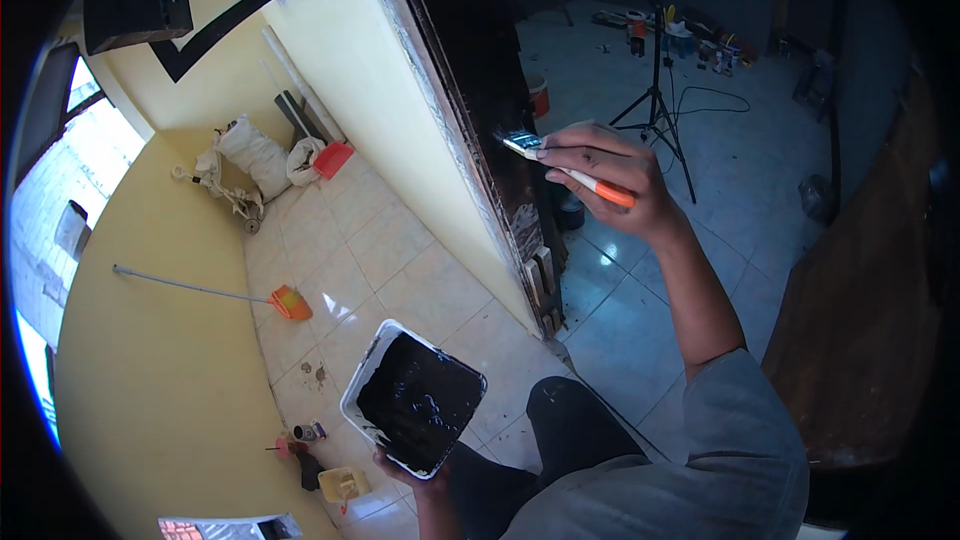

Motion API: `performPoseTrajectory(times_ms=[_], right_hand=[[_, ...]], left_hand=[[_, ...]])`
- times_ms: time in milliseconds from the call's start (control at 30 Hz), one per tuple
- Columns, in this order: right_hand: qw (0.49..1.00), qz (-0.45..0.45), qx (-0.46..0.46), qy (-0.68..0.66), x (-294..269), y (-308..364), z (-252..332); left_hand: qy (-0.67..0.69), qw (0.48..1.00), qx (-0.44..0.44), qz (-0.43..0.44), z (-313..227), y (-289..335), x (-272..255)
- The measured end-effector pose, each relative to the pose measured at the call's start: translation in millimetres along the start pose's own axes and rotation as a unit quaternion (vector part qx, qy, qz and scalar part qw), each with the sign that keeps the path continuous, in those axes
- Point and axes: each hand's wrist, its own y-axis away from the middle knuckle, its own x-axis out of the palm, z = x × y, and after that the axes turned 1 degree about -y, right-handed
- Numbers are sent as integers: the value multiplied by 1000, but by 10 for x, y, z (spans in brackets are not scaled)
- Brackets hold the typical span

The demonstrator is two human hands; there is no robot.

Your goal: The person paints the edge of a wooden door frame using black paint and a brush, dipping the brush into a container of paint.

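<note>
My right hand (610,175) is closed round a paintbrush with a white and orange handle (600,186). The brush's dark bristles lie against or close to a black-painted door frame (485,130) at the end of the wall; whether they touch I cannot tell. Lower down, my left hand (412,475) grips a white square tub (350,402) from below and behind, its fingers mostly hidden under it. Black paint (420,400) coats the inside of the tub, with wet shine on its surface.
A black tripod (655,105) stands in the darker room, with a cable and several tins and tools behind it. An orange broom (290,302) leans on the left wall. White sacks (255,155) and a red dustpan (332,160) sit in the far corner. Near my left is a yellowish container (343,485).
</note>
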Motion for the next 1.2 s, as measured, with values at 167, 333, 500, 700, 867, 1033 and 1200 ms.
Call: performPoseTrajectory(times_ms=[167,333,500,700,867,1033,1200], right_hand=[[988,26,132,-72,185,447,611],[944,136,173,-245,772,424,1521],[890,293,173,-304,1253,481,1787],[871,345,181,-300,1498,616,1890],[865,384,142,-291,1587,660,2075],[886,353,125,-272,1725,755,2166],[893,335,147,-262,1733,894,2030]], left_hand=[[9,999,-46,-8,-49,-62,81],[20,997,-81,-7,78,51,24],[15,996,-91,-22,146,285,376],[26,991,-134,4,171,325,291],[49,989,-142,15,190,346,224],[61,988,-142,18,133,327,193],[58,989,-134,4,115,284,132]])
